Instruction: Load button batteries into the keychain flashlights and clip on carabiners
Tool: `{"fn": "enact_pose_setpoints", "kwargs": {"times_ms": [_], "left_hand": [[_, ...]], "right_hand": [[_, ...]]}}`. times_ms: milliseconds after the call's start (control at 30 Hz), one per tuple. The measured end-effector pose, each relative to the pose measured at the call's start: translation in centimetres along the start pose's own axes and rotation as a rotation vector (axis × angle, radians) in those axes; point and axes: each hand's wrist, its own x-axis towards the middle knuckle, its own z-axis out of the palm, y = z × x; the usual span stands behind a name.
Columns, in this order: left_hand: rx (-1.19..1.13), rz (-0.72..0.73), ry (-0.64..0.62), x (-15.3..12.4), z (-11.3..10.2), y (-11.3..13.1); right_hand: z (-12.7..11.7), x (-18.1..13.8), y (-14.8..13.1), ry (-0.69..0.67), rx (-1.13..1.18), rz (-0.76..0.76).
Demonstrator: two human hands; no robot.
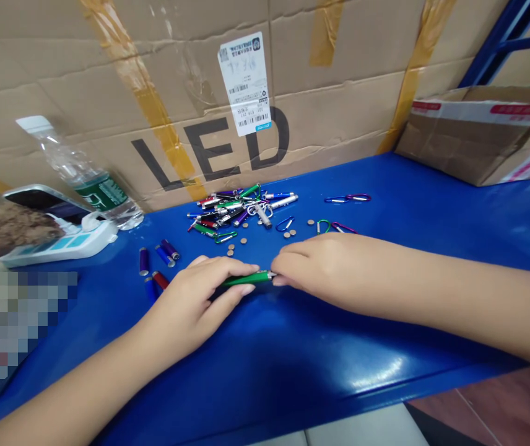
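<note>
My left hand point(200, 288) is closed round the body of a slim green mini flashlight point(258, 278), held roughly level above the blue table. The thumb and fingers of my right hand point(306, 263) pinch its silver tip at the right end, and the fingertips hide part of that tip. Behind my hands lies a pile of colourful mini flashlights point(232, 207), some with clips. Several small round button cells point(231, 247) are scattered in front of the pile. To the left of my left hand are several short purple, blue and red tubes point(143, 261).
Small carabiner clips point(359, 197) lie at the right of the pile. At the left are a plastic bottle point(102, 192), a phone point(46, 201) and a white power strip point(72, 243). A large carton point(348, 93) stands behind; an open cardboard box point(455, 145) sits at right.
</note>
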Motion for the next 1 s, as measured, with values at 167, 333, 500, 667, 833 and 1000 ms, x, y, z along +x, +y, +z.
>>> {"fn": "enact_pose_setpoints", "kwargs": {"times_ms": [167,333,500,667,833,1000], "left_hand": [[0.086,0.105,0.084,-0.3,0.3,0.0],[0.285,0.272,0.204,-1.2,-0.3,-0.3],[0.402,0.285,0.220,-1.4,-0.8,-0.5],[0.266,0.157,0.211,-0.4,-0.1,0.1],[0.125,0.041,0.205,-0.1,0.2,1.0],[0.143,0.008,0.275,-0.3,0.4,1.4]], "right_hand": [[-0.4,0.1,-0.2,-0.023,0.415,0.098],[-0.2,0.2,-0.5,-0.216,1.409,0.299],[0.8,0.7,-0.5,-0.270,1.772,0.380],[0.8,0.7,0.0,-0.078,1.244,0.218],[0.9,0.5,0.4,0.211,0.438,0.012],[1.4,0.8,-0.9,0.297,0.421,0.184]]}}
